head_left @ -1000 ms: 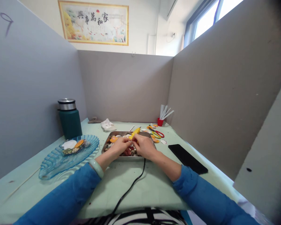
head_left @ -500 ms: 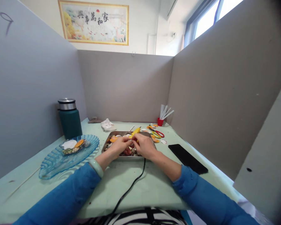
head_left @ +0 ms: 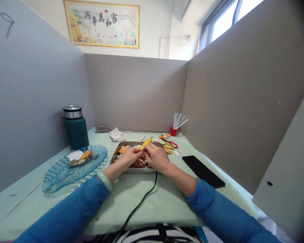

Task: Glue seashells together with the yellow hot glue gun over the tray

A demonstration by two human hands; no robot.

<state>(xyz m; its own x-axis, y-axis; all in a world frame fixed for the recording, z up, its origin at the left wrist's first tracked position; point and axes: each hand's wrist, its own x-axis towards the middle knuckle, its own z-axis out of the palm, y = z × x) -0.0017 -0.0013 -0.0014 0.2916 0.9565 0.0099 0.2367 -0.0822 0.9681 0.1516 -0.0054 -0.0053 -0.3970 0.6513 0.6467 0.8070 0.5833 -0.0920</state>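
Both my hands meet over a metal tray point(head_left: 121, 145) of shells and small coloured pieces. My right hand point(head_left: 155, 158) is closed round a yellow glue gun point(head_left: 146, 143), whose black cord point(head_left: 139, 204) trails toward me across the table. My left hand point(head_left: 128, 158) pinches a small piece right at the gun's side; the piece is too small to name. The fingertips of the two hands touch.
A blue glass shell-shaped dish point(head_left: 73, 167) with a few shells lies at the left, a green flask point(head_left: 75, 128) behind it. Scissors point(head_left: 170, 144), a red cup of white sticks point(head_left: 174, 130) and a black phone point(head_left: 202, 171) are at the right. Grey partitions wall in the table.
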